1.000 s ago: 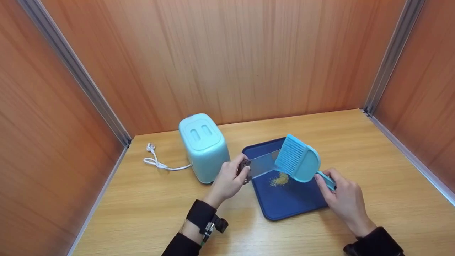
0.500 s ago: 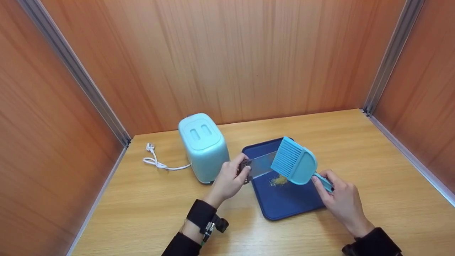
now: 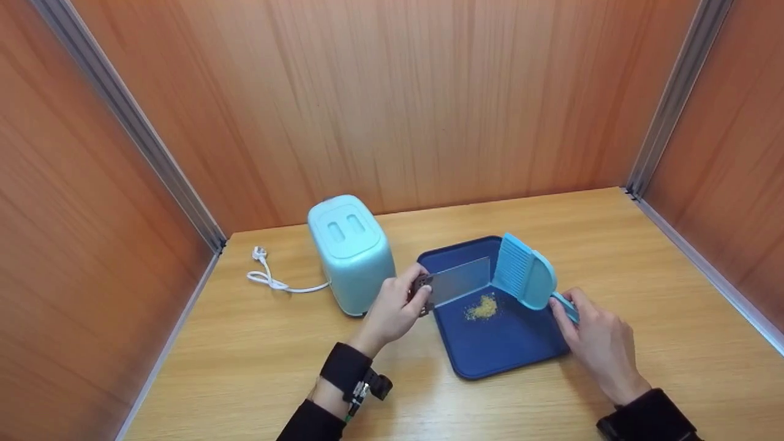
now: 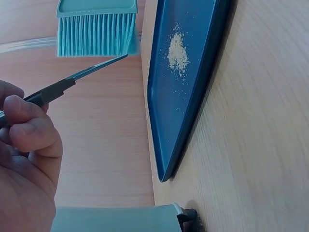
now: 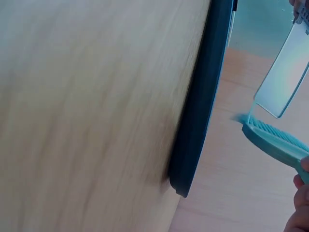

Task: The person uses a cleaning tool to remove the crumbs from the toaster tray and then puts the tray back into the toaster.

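Note:
My left hand [image 3: 391,309] pinches the dark end of a thin metal toaster crumb tray [image 3: 462,282]. The plate is held tilted above a dark blue tray [image 3: 511,352]. In my right hand [image 3: 600,346] is the handle of a light blue bristle brush [image 3: 520,272]. Its bristles are at the far end of the plate, close to or touching its corner in the right wrist view, where the plate [image 5: 285,72] gleams. Yellowish crumbs [image 3: 482,307] lie in a loose heap on the blue tray, below the plate. The left wrist view shows these crumbs [image 4: 177,53] too.
A mint-green toaster [image 3: 355,263] with its slots covered by a lid stands left of the blue tray. Its white cord and plug [image 3: 269,278] lie on the wooden table [image 3: 245,367]. Wood panels [image 3: 398,110] close in the back and both sides.
My right hand has swept the brush leftward over the plate, then back right to its far end. Plate, left hand and blue tray have hardly moved.

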### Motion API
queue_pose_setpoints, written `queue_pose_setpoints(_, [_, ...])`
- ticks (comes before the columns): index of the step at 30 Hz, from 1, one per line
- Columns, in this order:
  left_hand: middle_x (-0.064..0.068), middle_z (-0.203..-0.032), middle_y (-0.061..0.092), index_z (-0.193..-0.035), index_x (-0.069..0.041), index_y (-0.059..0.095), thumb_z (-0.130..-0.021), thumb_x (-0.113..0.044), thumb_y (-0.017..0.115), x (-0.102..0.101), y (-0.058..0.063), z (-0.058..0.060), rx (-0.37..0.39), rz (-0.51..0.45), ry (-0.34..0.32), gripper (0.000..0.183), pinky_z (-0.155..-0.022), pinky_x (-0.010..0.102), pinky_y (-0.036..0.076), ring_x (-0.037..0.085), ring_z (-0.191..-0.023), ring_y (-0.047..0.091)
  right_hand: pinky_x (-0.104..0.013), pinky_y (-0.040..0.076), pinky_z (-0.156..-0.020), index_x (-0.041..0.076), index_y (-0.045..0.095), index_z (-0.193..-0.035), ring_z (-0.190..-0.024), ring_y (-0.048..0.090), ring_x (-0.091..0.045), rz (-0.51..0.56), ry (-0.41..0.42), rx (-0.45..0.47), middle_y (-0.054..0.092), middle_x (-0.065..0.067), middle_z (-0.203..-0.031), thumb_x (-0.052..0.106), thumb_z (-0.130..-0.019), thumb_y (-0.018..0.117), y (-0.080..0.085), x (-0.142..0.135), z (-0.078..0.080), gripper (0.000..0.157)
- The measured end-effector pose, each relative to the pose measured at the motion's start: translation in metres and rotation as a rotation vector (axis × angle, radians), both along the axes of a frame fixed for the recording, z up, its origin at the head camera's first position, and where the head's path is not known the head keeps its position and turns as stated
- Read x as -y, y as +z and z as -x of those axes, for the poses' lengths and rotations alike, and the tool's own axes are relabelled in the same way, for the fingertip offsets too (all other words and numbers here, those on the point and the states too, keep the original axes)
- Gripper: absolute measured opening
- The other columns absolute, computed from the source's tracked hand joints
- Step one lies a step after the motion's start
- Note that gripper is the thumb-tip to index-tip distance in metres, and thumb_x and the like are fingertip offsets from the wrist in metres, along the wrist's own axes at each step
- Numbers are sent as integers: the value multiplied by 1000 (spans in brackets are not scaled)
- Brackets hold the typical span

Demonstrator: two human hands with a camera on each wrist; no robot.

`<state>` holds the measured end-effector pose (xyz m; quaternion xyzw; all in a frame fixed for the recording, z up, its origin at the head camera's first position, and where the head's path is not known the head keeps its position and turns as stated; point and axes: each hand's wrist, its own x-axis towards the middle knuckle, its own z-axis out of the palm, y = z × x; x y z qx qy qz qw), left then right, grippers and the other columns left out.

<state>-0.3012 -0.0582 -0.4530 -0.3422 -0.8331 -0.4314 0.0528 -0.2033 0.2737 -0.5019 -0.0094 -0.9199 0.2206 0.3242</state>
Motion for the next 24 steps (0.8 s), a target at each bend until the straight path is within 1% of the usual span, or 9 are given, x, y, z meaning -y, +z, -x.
queue_pose_setpoints(3, [3, -84, 66, -110, -9, 62, -107, -14, 55, 0, 0, 0, 1, -1, 1, 9, -63, 24, 51, 10, -72, 61, -24, 28, -47, 4, 69, -102, -50, 43, -11, 4, -7, -20, 59, -3, -64, 22, -100, 77, 0, -3, 0, 19])
queue_pose_setpoints(6, [3, -84, 65, -110, -9, 62, -107, -14, 55, 1, 0, 1, 1, -7, 2, 9, -63, 24, 51, 10, -72, 61, -24, 32, -49, 5, 71, -103, -53, 47, -12, 39, 5, -26, 63, -4, -67, 22, -101, 76, 0, -4, -1, 18])
queue_pose_setpoints(7, [2, -83, 65, -110, -9, 62, -107, -14, 55, 1, 0, 1, -2, -8, 3, 9, -63, 24, 51, 10, -72, 61, -24, 32, -49, 5, 71, -103, -53, 47, -12, 62, 12, -26, 62, -4, -67, 22, -101, 75, 1, -5, -2, 18])
queue_pose_setpoints(9, [2, -83, 64, -110, -9, 63, -107, -14, 55, 1, -1, 2, -4, -10, 7, 9, -63, 24, 51, 10, -72, 61, -23, 34, -50, 5, 73, -102, -55, 50, -10, 121, 31, -31, 65, -4, -69, 21, -102, 74, 3, -5, -3, 16])
queue_pose_setpoints(12, [3, -83, 64, -109, -8, 63, -107, -13, 56, 1, -1, 2, -10, -10, 17, 9, -64, 24, 52, 11, -73, 61, -20, 38, -54, 7, 75, -98, -60, 54, -6, 258, 71, -28, 70, -4, -73, 19, -103, 73, 7, -3, -4, 13])
queue_pose_setpoints(15, [5, -86, 67, -110, -8, 63, -106, -13, 56, 0, -1, 2, -1, -19, 24, 9, -65, 25, 53, 12, -75, 62, -17, 43, -62, 11, 77, -96, -72, 60, -2, 382, 118, 6, 78, -4, -84, 20, -104, 72, 13, 1, -6, 13])
queue_pose_setpoints(18, [6, -89, 69, -110, -8, 63, -107, -13, 55, -1, -2, 2, 23, -26, 12, 10, -65, 24, 53, 11, -75, 63, -14, 47, -74, 14, 77, -96, -88, 66, 4, 458, 169, 71, 82, -3, -95, 22, -105, 70, 17, 6, -9, 14])
queue_pose_setpoints(21, [4, -86, 68, -110, -6, 62, -107, -13, 54, -3, -3, 1, 44, -33, -17, 11, -63, 22, 51, 9, -72, 61, -12, 49, -86, 14, 77, -99, -104, 67, 8, 512, 202, 144, 82, -2, -105, 26, -108, 67, 20, 13, -9, 18])
queue_pose_setpoints(24, [1, -81, 62, -109, -6, 62, -107, -13, 55, -5, -4, 0, 46, -41, -40, 10, -61, 22, 47, 8, -69, 58, -14, 48, -93, 12, 76, -103, -108, 65, 5, 569, 224, 200, 80, -4, -112, 29, -110, 63, 22, 18, -8, 23])
